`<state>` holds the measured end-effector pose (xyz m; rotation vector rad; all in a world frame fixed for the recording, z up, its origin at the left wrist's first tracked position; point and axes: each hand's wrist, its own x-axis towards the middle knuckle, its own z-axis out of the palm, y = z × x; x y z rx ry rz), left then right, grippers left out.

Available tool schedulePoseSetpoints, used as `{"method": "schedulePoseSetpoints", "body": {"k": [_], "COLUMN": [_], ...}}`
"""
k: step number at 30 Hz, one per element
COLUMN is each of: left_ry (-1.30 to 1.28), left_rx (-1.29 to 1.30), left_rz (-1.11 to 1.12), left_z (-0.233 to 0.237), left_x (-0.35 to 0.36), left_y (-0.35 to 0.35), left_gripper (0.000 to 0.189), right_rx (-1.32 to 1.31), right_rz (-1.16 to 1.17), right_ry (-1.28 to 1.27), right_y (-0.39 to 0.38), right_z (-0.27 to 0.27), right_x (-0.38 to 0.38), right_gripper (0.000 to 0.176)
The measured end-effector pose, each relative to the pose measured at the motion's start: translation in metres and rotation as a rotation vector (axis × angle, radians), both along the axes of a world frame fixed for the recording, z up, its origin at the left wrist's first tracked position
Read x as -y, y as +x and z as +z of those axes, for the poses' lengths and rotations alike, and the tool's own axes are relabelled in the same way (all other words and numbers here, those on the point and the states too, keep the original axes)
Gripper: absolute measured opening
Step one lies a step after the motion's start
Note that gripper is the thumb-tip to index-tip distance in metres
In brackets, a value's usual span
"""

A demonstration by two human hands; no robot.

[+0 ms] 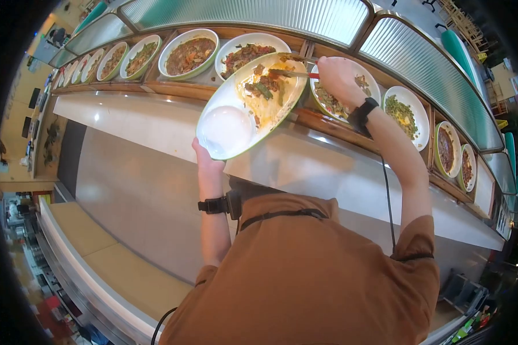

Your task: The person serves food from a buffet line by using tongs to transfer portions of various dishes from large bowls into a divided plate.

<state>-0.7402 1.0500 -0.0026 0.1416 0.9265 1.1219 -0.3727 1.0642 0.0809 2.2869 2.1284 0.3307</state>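
Observation:
My left hand (pixel 207 158) grips the near end of a large white oval dish (pixel 227 123) with a green rim, tilted up over the counter edge. Scraps of cooked food (pixel 265 86) and orange sauce cling to the dish's far half. In my right hand (pixel 336 77) is a pair of tongs (pixel 296 73) with a bit of red at the grip; the two arms reach over the dish's far end. Behind that end stands a dish of dark stir-fry (pixel 250 54), partly covered by it. Below my right hand lies another filled dish (pixel 368 77).
A row of filled dishes runs along the wooden-framed counter, including a brown stew (pixel 191 54) and a green-and-yellow dish (pixel 406 112). Ribbed glass screens (pixel 247 17) stand behind them. A white ledge (pixel 138 118) fronts the counter. Behind me is a tan worktop (pixel 103 241).

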Motion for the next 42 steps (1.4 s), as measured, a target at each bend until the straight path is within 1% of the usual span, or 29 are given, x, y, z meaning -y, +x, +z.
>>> {"method": "schedulePoseSetpoints", "body": {"k": [1,2,4,7,10,13,16,17,18,20,21,23,24,26,27,28,31,33,34,36,38,39,42], "left_ry": [0.015,0.007,-0.01,0.03,-0.008,-0.009,-0.027,0.026,0.08,0.218,0.303,0.369,0.346,0.225,0.131,0.037,-0.064,-0.079,-0.084,0.044,0.059,0.006,-0.071], "left_rx": [0.011,0.009,0.005,-0.008,-0.033,-0.01,-0.007,-0.099,-0.19,-0.364,-0.444,-0.483,-0.448,-0.354,-0.291,-0.229,-0.203,-0.2,-0.199,-0.333,-0.37,-0.339,-0.266], "left_rz": [-0.008,-0.014,-0.024,-0.022,0.013,0.017,-0.001,-0.001,-0.004,-0.031,-0.054,-0.069,-0.059,-0.047,-0.046,-0.045,-0.022,-0.007,0.001,-0.035,-0.048,-0.04,-0.03], "left_z": [-0.002,-0.003,-0.002,-0.005,-0.003,-0.006,-0.007,-0.005,0.003,0.001,-0.009,-0.03,-0.035,-0.041,-0.031,-0.02,0.002,0.002,0.004,0.016,0.019,0.014,0.002], "left_x": [0.0,-0.001,-0.002,-0.002,0.001,0.0,-0.001,0.003,0.01,0.02,0.022,0.017,0.013,0.005,0.003,0.001,0.004,0.005,0.004,0.018,0.019,0.013,0.002], "left_y": [-0.001,-0.002,-0.002,-0.002,0.001,-0.002,-0.003,-0.001,0.004,0.005,-0.002,-0.009,-0.009,-0.015,-0.015,-0.014,-0.001,0.001,0.003,0.01,0.012,0.01,0.001], "left_gripper": [0.046,0.047,0.047,0.053,0.054,0.05,0.05,0.05,0.049,0.049,0.048,0.048,0.048,0.046,0.045,0.044,0.047,0.048,0.049,0.048,0.047,0.047,0.047], "right_rx": [0.009,-0.004,-0.03,-0.097,-0.168,-0.26,-0.41,-0.41,-0.396,-0.362,-0.336,-0.302,-0.278,-0.182,-0.137,-0.138,-0.149,-0.174,-0.158,-0.129,-0.151,-0.159,0.029], "right_rz": [0.001,-0.004,-0.013,-0.016,0.041,-0.023,-0.094,-0.104,-0.146,-0.245,-0.277,-0.386,-0.423,-0.343,-0.297,-0.314,-0.357,-0.371,-0.365,-0.353,-0.345,-0.341,-0.259], "right_ry": [0.019,-0.059,-0.216,-0.071,-0.041,-0.003,0.099,0.091,0.113,0.156,0.231,0.184,0.183,-0.087,-0.22,-0.224,-0.202,-0.14,-0.185,-0.276,-0.148,-0.084,0.052], "right_y": [0.001,0.004,-0.001,0.001,0.003,0.002,0.011,0.016,0.026,0.053,0.068,0.088,0.093,0.12,0.13,0.133,0.138,0.133,0.133,0.135,0.138,0.142,0.156], "right_z": [-0.004,-0.005,0.008,0.007,0.012,0.021,0.035,0.048,0.047,0.043,0.037,0.036,0.037,0.032,0.03,0.028,0.022,0.016,0.018,0.023,0.016,0.011,0.0], "right_x": [-0.001,-0.003,0.0,0.005,0.016,0.03,0.052,0.062,0.068,0.083,0.091,0.108,0.117,0.138,0.147,0.154,0.167,0.169,0.17,0.169,0.165,0.162,0.153], "right_gripper": [0.009,0.011,0.016,0.021,0.013,0.016,0.03,0.034,0.035,0.037,0.038,0.033,0.032,0.025,0.022,0.019,0.015,0.015,0.015,0.014,0.012,0.011,0.009]}}
